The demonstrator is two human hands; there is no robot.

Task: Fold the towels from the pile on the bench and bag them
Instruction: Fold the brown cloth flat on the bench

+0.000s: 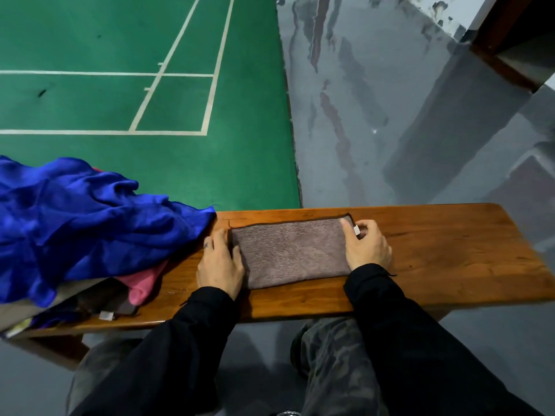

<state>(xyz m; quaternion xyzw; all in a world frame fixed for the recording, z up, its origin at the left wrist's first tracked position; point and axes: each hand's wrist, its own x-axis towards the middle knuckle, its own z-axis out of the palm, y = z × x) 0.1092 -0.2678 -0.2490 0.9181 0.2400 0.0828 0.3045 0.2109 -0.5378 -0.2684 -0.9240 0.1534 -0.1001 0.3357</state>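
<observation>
The right hand [367,249] sits at the right end of the folded towel [292,253], its grip curled: thumb lying on the cloth, fingers bent round the far right corner where a small white tag [357,230] shows. The fingertips themselves are tucked behind the tag and edge, so how deep they reach under the fold is hard to make out. The left hand [220,267] rests at the towel's left end, its grip bent over that short edge; the fingertips there are hidden in the shadow of the fold.

The towel is brownish-grey, folded to a long rectangle, lying flat on the wooden table [435,250] between the two hands. Its long axis runs left to right along the table's length, slightly skewed, the right end farther from the person.

Just left of the left hand lies the pile [90,229]: a crumpled blue cloth on top, a pink towel [144,283] poking out beneath, darker pieces under it that cannot be told apart. The pile is cut off by the left edge of the view. Black sleeves cover both wrists.
</observation>
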